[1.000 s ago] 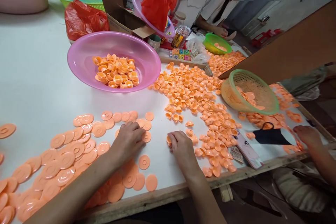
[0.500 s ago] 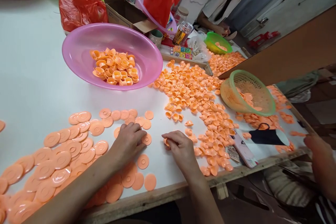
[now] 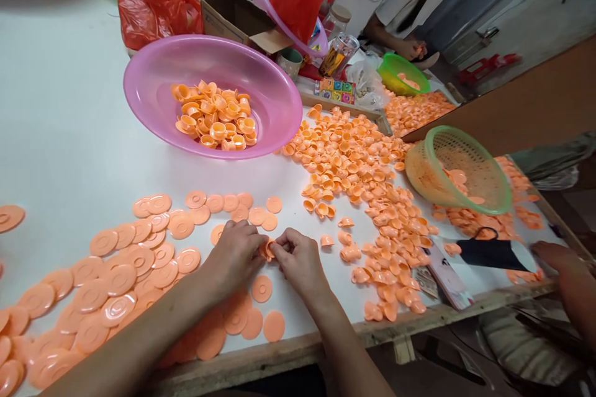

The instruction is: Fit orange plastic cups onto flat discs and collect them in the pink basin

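My left hand [image 3: 239, 254] and my right hand [image 3: 298, 263] meet over the near part of the white table. Between their fingertips is a small orange toy cup [image 3: 269, 250], pinched by my right hand. My left fingers are closed at the saucer against it, which they mostly hide. Loose flat orange saucers [image 3: 118, 279] lie in an overlapping spread under and left of my left forearm. To the right of my right hand is a heap of small orange cups [image 3: 347, 155]. Several cups, joined with saucers, rest inside the pink basin [image 3: 158, 74].
A green mesh basket [image 3: 419, 167] with orange pieces stands at the right, beside a phone [image 3: 449, 279] and a black mask [image 3: 493, 254]. Behind the basin are a red plastic bag [image 3: 158, 9] and a cardboard box [image 3: 223, 22]. Another person's hand [image 3: 554, 254] reaches in at the right; a co-worker sits farther back.
My right hand has moved left with the cup, up against my left hand. The saucer between them has come off the table spot where it lay. The view has shifted slightly.
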Action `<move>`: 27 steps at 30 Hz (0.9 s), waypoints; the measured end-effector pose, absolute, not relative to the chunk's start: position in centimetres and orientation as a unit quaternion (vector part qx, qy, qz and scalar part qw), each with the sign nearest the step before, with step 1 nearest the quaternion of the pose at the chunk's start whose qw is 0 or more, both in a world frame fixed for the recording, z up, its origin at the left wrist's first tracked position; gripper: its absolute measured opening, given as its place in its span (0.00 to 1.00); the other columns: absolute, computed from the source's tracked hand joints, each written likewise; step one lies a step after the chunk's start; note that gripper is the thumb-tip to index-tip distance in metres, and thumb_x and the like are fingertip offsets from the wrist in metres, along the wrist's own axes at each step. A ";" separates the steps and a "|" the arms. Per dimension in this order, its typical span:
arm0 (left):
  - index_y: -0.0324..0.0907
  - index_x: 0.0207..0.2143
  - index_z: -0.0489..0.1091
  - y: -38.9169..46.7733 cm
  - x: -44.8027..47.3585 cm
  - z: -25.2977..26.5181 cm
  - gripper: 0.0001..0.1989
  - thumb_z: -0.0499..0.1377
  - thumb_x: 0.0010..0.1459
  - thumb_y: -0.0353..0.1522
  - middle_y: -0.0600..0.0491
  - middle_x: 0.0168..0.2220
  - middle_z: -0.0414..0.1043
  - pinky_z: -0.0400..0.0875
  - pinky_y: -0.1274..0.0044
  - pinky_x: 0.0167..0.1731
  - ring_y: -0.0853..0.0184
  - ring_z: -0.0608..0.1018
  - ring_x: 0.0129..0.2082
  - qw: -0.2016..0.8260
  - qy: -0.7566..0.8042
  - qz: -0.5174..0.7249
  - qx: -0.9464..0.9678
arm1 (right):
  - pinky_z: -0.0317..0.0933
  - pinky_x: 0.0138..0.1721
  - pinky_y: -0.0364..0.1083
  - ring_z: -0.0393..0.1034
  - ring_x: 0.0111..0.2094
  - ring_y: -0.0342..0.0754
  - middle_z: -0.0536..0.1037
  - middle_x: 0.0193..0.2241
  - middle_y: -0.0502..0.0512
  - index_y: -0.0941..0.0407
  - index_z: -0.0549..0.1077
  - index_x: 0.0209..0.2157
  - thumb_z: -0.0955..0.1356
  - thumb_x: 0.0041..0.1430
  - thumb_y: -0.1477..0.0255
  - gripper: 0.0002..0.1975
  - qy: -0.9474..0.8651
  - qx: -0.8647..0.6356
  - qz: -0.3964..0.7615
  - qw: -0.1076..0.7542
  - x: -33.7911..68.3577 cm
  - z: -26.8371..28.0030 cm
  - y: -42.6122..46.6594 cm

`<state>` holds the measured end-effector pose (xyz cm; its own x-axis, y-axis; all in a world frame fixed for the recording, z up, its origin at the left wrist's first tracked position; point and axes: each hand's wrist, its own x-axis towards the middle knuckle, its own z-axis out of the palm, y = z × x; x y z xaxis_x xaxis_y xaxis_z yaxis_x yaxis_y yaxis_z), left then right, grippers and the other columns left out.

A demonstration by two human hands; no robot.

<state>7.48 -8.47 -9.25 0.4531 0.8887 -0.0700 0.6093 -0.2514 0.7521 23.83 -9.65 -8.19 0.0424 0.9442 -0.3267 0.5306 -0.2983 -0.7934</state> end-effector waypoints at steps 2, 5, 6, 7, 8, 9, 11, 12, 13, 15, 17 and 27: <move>0.41 0.27 0.74 -8.1 7.7 -8.2 0.06 0.57 0.54 0.27 0.55 0.25 0.72 0.58 0.73 0.33 0.66 0.71 0.31 0.435 0.498 0.180 0.728 | 0.53 0.19 0.40 0.62 0.17 0.42 0.69 0.14 0.45 0.54 0.66 0.21 0.66 0.52 0.73 0.07 -0.548 -0.675 0.430 0.242 23.9 -8.1 -9.7; 0.41 0.27 0.73 -7.6 8.5 -7.4 0.05 0.57 0.51 0.28 0.56 0.23 0.71 0.58 0.77 0.26 0.69 0.70 0.25 0.518 0.545 0.165 0.638 | 0.54 0.20 0.40 0.63 0.18 0.43 0.68 0.15 0.45 0.54 0.66 0.22 0.64 0.52 0.73 0.07 -0.557 -0.671 0.426 0.241 23.9 -8.0 -9.8; 0.40 0.26 0.73 -7.5 8.8 -7.4 0.05 0.57 0.50 0.28 0.56 0.22 0.71 0.58 0.77 0.25 0.69 0.70 0.24 0.529 0.564 0.164 0.612 | 0.54 0.21 0.40 0.63 0.18 0.43 0.68 0.15 0.45 0.54 0.66 0.22 0.64 0.52 0.74 0.07 -0.559 -0.670 0.425 0.241 23.9 -8.0 -9.9; 0.40 0.25 0.72 -7.5 9.1 -7.6 0.04 0.56 0.49 0.28 0.56 0.22 0.70 0.58 0.78 0.24 0.70 0.69 0.23 0.537 0.578 0.167 0.591 | 0.55 0.21 0.40 0.63 0.18 0.43 0.68 0.15 0.45 0.54 0.65 0.22 0.64 0.53 0.74 0.07 -0.560 -0.669 0.425 0.241 23.8 -8.1 -9.9; 0.40 0.23 0.70 -7.5 9.3 -7.8 0.05 0.56 0.49 0.28 0.56 0.22 0.70 0.58 0.78 0.24 0.70 0.69 0.23 0.545 0.584 0.176 0.575 | 0.55 0.21 0.40 0.63 0.19 0.43 0.68 0.16 0.45 0.54 0.65 0.22 0.64 0.53 0.74 0.07 -0.561 -0.668 0.425 0.242 23.8 -8.1 -10.0; 0.40 0.22 0.69 -7.6 9.3 -8.1 0.06 0.55 0.50 0.28 0.56 0.22 0.71 0.58 0.78 0.24 0.70 0.69 0.23 0.557 0.580 0.187 0.564 | 0.56 0.22 0.40 0.64 0.19 0.43 0.69 0.16 0.45 0.54 0.65 0.22 0.64 0.54 0.74 0.08 -0.561 -0.667 0.424 0.245 23.7 -8.2 -10.1; 0.41 0.19 0.65 -7.8 9.3 -8.7 0.09 0.55 0.51 0.30 0.56 0.20 0.70 0.58 0.79 0.23 0.71 0.69 0.23 0.585 0.565 0.206 0.545 | 0.56 0.23 0.40 0.64 0.20 0.42 0.70 0.18 0.46 0.54 0.64 0.22 0.64 0.55 0.74 0.08 -0.565 -0.668 0.413 0.253 23.6 -8.4 -10.3; 0.41 0.18 0.63 -7.9 9.2 -8.9 0.10 0.55 0.52 0.31 0.57 0.19 0.69 0.58 0.79 0.23 0.71 0.68 0.22 0.594 0.559 0.210 0.539 | 0.56 0.24 0.41 0.64 0.20 0.43 0.70 0.18 0.47 0.54 0.64 0.22 0.64 0.56 0.74 0.09 -0.571 -0.670 0.399 0.256 23.5 -8.6 -10.4; 0.41 0.18 0.62 -8.1 9.1 -9.1 0.11 0.55 0.52 0.32 0.58 0.18 0.67 0.57 0.79 0.22 0.71 0.68 0.21 0.596 0.558 0.215 0.536 | 0.56 0.24 0.41 0.64 0.21 0.43 0.70 0.19 0.47 0.54 0.64 0.22 0.63 0.57 0.74 0.09 -0.579 -0.674 0.379 0.258 23.3 -8.7 -10.6; 0.42 0.18 0.61 -8.4 9.0 -9.4 0.11 0.54 0.52 0.32 0.59 0.17 0.64 0.56 0.80 0.21 0.72 0.66 0.19 0.580 0.566 0.229 0.539 | 0.55 0.25 0.41 0.62 0.21 0.43 0.69 0.19 0.47 0.54 0.63 0.22 0.63 0.57 0.74 0.10 -0.597 -0.682 0.336 0.257 22.9 -9.0 -10.8; 0.41 0.20 0.64 -8.8 9.1 -9.7 0.10 0.54 0.53 0.33 0.59 0.17 0.65 0.57 0.80 0.21 0.72 0.67 0.20 0.558 0.571 0.250 0.548 | 0.55 0.25 0.41 0.62 0.21 0.42 0.69 0.19 0.47 0.54 0.63 0.22 0.63 0.57 0.76 0.11 -0.607 -0.684 0.311 0.257 22.4 -9.2 -11.0; 0.40 0.26 0.71 -5.8 7.9 -3.2 0.05 0.57 0.50 0.32 0.59 0.18 0.68 0.67 0.79 0.17 0.71 0.72 0.15 0.515 0.595 0.324 0.525 | 0.65 0.42 0.49 0.71 0.42 0.52 0.76 0.37 0.57 0.54 0.78 0.41 0.62 0.54 0.82 0.19 -0.684 -0.645 0.196 0.279 30.1 -6.5 -10.4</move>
